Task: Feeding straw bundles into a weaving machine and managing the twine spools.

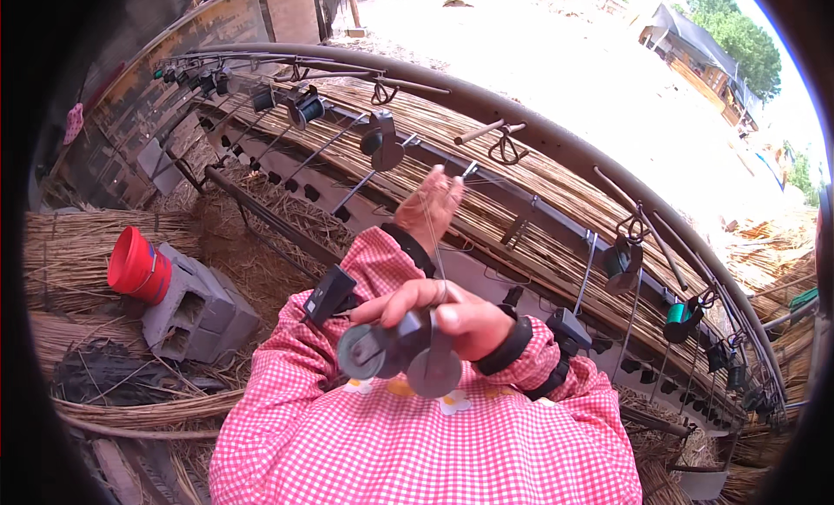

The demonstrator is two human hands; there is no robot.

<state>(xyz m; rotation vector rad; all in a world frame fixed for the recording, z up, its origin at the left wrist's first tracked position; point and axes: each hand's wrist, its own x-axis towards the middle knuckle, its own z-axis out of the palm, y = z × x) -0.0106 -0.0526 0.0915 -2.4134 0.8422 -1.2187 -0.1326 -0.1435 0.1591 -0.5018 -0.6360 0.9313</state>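
1. The right hand (452,318) is closed around a dark grey plastic thread spool with two round flanges (401,349), held close to the chest, its axle lying roughly left to right.
2. A thin pale thread (432,236) rises from the spool, its line running away from the body.
3. The left hand (428,208) pinches that thread's far end, fingers together, just short of the long reed-mat weaving frame (556,210).
4. The left hand is nearer the frame; the spool sits below and behind it.
5. Left of the frame, a red plastic bucket (137,266) lies tipped on a grey concrete block (195,310); its contents cannot be seen.
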